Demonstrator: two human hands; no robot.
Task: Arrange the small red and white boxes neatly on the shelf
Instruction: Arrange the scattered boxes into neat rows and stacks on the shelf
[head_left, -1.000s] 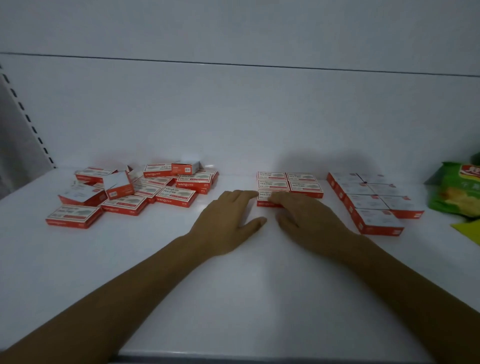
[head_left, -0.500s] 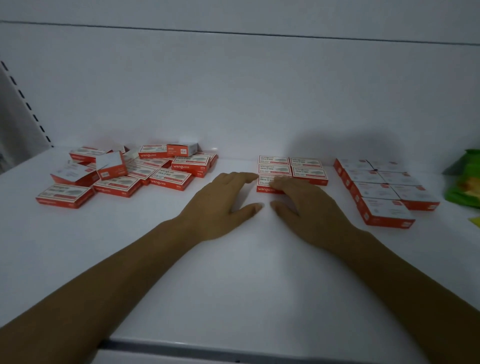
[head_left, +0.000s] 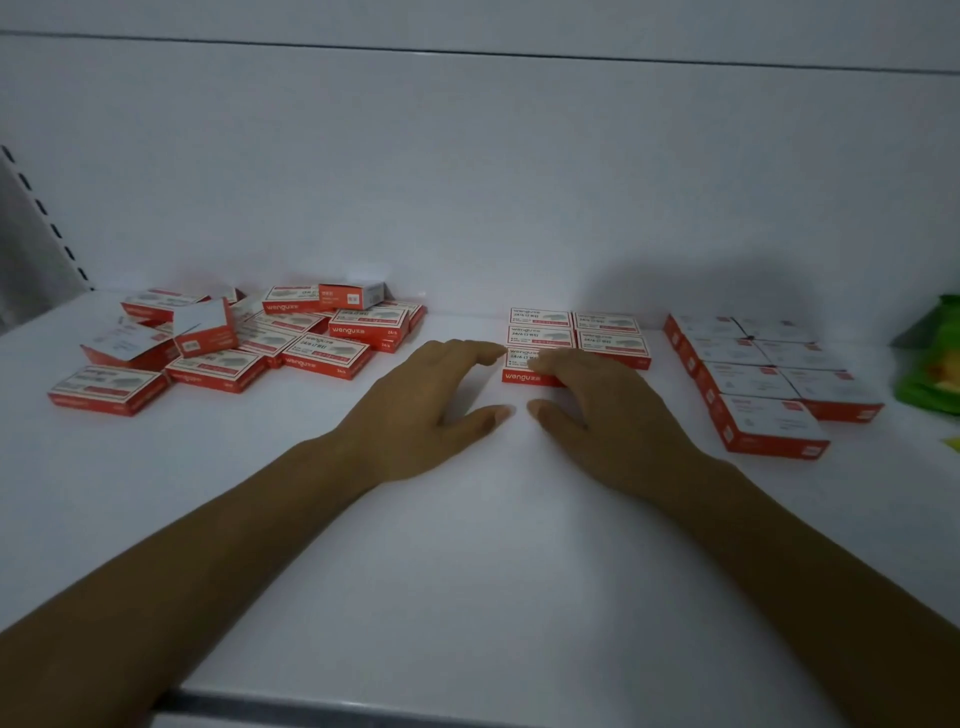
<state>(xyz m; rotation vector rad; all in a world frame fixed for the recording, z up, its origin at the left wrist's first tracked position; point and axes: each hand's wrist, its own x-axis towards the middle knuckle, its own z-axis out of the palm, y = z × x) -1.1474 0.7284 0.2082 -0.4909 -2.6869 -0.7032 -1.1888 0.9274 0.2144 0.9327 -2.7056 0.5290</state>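
Against the front box (head_left: 524, 375) of the middle group, near the back edge of the shelf (head_left: 467, 571), both hands lie palm down with fingers spread and nothing gripped. The right hand (head_left: 602, 415) covers the right part of that box, its fingertips resting on the lid; the left hand (head_left: 421, 410) sits just left of it, fingertips at the box's left end, thumb flat on the shelf. Both thumbs point toward each other, close but apart.

That box lies with its long axis running left to right, parallel to the back edge, and closes the left column of the middle group (head_left: 576, 335), which reads as two columns of flat boxes set edge to edge. By my judgement the spot beside it, in the right column, is the next gap, though the right hand hides whether it is filled.

Well to the left, the loose pile (head_left: 249, 338) lies jumbled, boxes overlapping at all angles, some tilted; the left hand is the nearer one to it. Toward the right end, a tidy block (head_left: 769, 374) sits turned at an angle. Beyond it a green packet (head_left: 930, 364) is cut off by the picture's edge. Print on the boxes is mostly unreadable.
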